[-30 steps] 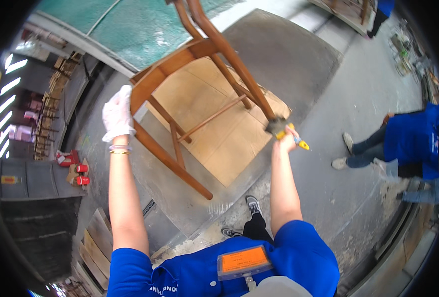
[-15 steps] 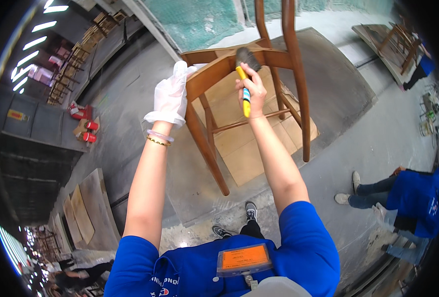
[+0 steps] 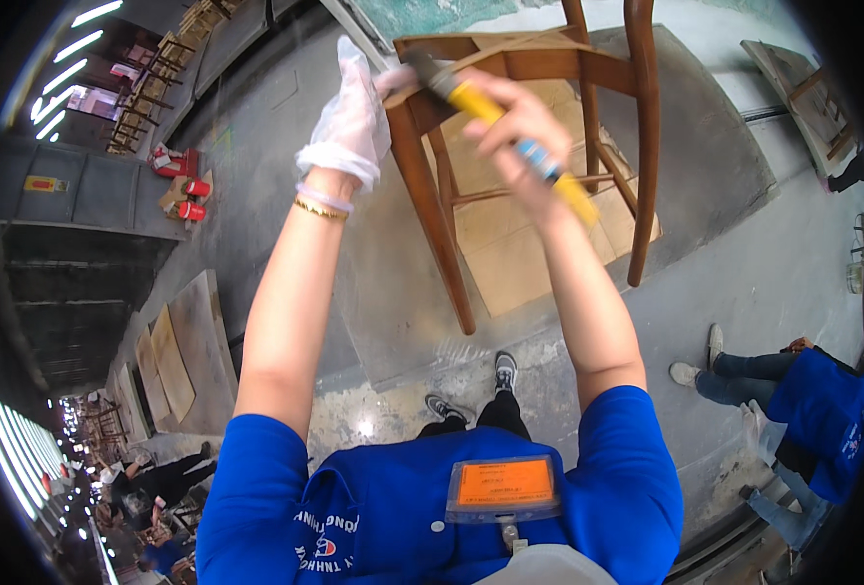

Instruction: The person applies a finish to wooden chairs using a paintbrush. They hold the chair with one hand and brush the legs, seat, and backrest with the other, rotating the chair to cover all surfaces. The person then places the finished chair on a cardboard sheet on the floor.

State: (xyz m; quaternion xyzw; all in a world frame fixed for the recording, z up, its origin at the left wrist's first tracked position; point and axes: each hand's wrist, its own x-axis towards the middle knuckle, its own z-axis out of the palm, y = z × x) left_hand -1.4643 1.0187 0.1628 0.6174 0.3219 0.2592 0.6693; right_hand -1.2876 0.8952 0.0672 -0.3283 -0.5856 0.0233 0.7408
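A brown wooden chair frame without a seat panel stands in front of me, its legs on or around a cardboard sheet. My left hand, in a thin white glove, is at the frame's near left corner, its thumb side against the wood and some fingers pointing up. My bare right hand grips the yellow-and-black handle of a dark-headed mallet. The mallet head is over that same corner, close to my left hand. Motion blurs the head, and I cannot tell whether it touches the wood.
A grey board lies under the cardboard. Red cups and a red box stand at the left. Flat panels lie at the lower left. A co-worker in a blue shirt is at the right, and another low platform is at the far right.
My right hand has swung the mallet from the frame's inner rail leftward to the near left corner. My left hand stays at the corner. The whole view has shifted slightly.
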